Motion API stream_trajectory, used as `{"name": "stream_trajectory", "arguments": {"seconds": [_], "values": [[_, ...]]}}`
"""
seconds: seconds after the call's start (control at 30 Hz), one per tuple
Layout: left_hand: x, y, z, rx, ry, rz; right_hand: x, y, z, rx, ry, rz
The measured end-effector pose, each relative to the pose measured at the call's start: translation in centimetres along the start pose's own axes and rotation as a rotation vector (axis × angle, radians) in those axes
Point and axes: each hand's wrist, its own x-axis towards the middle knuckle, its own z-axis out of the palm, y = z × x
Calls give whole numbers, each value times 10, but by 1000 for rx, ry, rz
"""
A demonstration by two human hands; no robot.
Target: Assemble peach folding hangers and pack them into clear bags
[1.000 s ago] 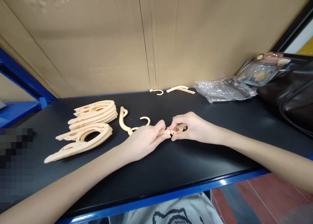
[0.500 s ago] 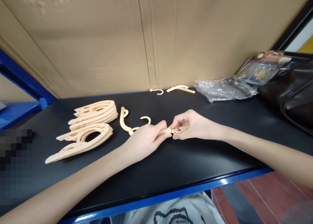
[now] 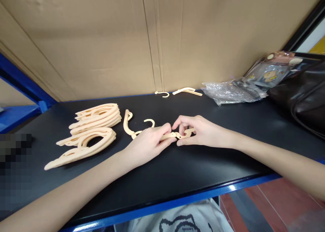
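Observation:
A beige folding clothes hanger [image 3: 130, 132] lies low over the black table, its hook pointing up and its far left arm bent upward. My left hand [image 3: 149, 142] is closed around its middle, hiding part of it, with thumb and forefinger pinching a section near a joint. My right hand [image 3: 196, 132] curls around the short end piece on the right. Its forefinger and thumb sit slightly apart beside the joint, while the other fingers are bent against the piece.
Stacked beige hangers [image 3: 96, 117] lie on the left of the black table [image 3: 203, 167]. By the cardboard wall [image 3: 106, 49] are a loose hook [image 3: 162, 94] and a hanger arm piece [image 3: 188, 91]. Clear plastic bags [image 3: 233, 91] and a dark leather bag [image 3: 302, 93] occupy the right.
My right forefinger and thumb have eased apart at the joint, leaving more of the hanger's end piece visible. Both hands have shifted slightly left in view.

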Motion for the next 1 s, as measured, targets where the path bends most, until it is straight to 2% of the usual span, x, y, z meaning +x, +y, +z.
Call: {"name": "stream_trajectory", "arguments": {"seconds": [0.17,0.23,0.43,0.57,1.0], "values": [[-2,-2,1,341,50,94,0,-2,-3,-171,19,6],[-2,-3,0,413,69,127,0,-2,-4,-225,37,6],[-1,-7,1,282,128,181,0,2,-8,-386,122,-27],[-1,-11,3,207,162,162,0,4,-12,-437,120,-36],[-1,-11,2,163,112,161,1,7,-9,-415,119,-3]]}}
